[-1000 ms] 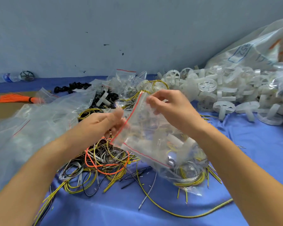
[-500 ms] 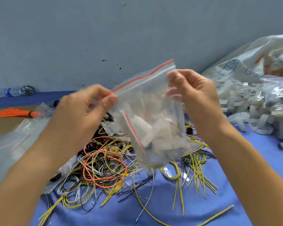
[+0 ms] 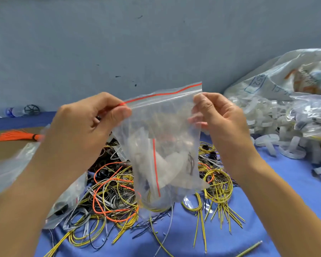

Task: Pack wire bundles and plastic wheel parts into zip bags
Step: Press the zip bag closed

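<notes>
You hold a filled zip bag (image 3: 165, 145) up at the centre of the view, clear of the blue cloth (image 3: 295, 191), its red-lined seal strip running from about 9 o'clock up toward 1 o'clock. Your left hand (image 3: 85, 130) pinches the strip's left end between thumb and forefinger; your right hand (image 3: 219, 115) pinches the right end the same way, thumb in front, fingers showing faintly through the film behind. Both hands are closed narrow on the bag and carry nothing else.

Inside the bag sit pale plastic wheel parts and, sagging at the bottom, a coil of yellow wire; a smaller red-striped bag seems to be tucked in with them. Whether the seal is pressed shut along its whole length cannot be told from here.

Below the bag at 6 o'clock, loose wire bundles (image 3: 115, 197) in yellow, grey and orange lie tangled on the cloth. At 3 o'clock the heap of white wheel parts (image 3: 278, 145) rests against a big clear sack (image 3: 278, 75). At 9 o'clock lies an orange tassel of wire (image 3: 15, 135), and more clear bags (image 3: 6, 169) sprawl toward 8 o'clock.

The step in hand looks like closing this bag. Next, you would likely run your pinch along the strip end to end, then set the bag aside with the finished ones.
</notes>
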`<state>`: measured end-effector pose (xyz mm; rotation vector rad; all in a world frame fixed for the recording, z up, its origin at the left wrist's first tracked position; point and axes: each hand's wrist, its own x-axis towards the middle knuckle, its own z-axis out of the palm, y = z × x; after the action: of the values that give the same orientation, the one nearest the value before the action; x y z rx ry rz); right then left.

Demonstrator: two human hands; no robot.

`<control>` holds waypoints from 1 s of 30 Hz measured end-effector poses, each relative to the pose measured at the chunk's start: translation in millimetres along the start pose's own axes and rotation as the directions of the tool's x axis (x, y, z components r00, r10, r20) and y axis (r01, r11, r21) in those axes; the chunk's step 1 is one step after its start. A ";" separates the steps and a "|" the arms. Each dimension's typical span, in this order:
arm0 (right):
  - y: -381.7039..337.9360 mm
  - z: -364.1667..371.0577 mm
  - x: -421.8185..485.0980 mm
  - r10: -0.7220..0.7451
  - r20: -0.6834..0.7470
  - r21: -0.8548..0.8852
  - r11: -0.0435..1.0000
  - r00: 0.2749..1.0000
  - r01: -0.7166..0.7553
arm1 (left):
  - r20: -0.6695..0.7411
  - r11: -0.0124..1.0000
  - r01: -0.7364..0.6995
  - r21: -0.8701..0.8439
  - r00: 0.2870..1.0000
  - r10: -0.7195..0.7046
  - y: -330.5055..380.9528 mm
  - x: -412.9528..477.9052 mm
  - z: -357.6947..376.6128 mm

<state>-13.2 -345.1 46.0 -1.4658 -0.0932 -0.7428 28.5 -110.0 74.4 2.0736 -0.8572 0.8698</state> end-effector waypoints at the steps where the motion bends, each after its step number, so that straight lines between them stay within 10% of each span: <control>1: 0.8 -1.2 0.5 0.009 0.011 0.008 1.000 1.000 -0.009 | 0.006 0.999 0.028 -0.046 1.000 -0.027 -3.0 0.2 1.2; 9: 38.6 -4.3 -2.3 0.162 0.072 0.000 0.987 0.984 -0.163 | 0.281 0.820 0.369 -0.438 0.922 -0.265 -39.0 -6.8 32.3; 15: 53.3 8.9 -0.9 0.256 0.238 -0.030 0.966 0.937 -0.257 | 0.374 0.784 0.403 -0.472 0.897 -0.236 -46.1 -8.4 35.4; 30: 37.8 27.4 4.4 0.145 0.068 0.154 0.976 0.987 -0.154 | 0.357 0.779 0.462 -0.424 0.876 -0.325 -58.0 0.2 4.9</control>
<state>19.6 -324.5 19.6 -1.3262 -0.0822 -0.5583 75.2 -83.8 51.5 1.8159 -0.6467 0.1098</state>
